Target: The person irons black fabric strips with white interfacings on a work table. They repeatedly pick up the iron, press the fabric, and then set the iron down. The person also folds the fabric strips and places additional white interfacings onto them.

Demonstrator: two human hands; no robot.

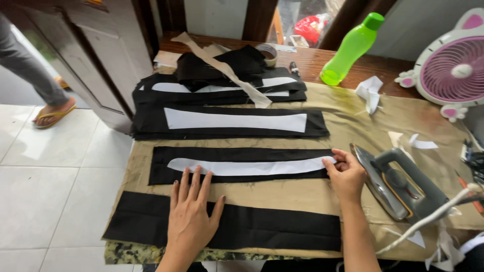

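While the left hand (190, 214) lies flat beside it, the right hand (345, 174) pinches the white strip (249, 166).

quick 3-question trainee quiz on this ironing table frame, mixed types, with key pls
1. True or false: the left hand lies flat with its fingers spread, its palm on the near black fabric strip.
2. What does the right hand touch? A) the iron's handle B) the right end of the white strip C) the green bottle
3. Fill in: the iron rests tilted on the tan cloth, to the ___ of the right hand.

Key
1. True.
2. B. The fingers pinch the strip's end where it lies on the middle black fabric piece; the green bottle stands at the far edge.
3. Right.
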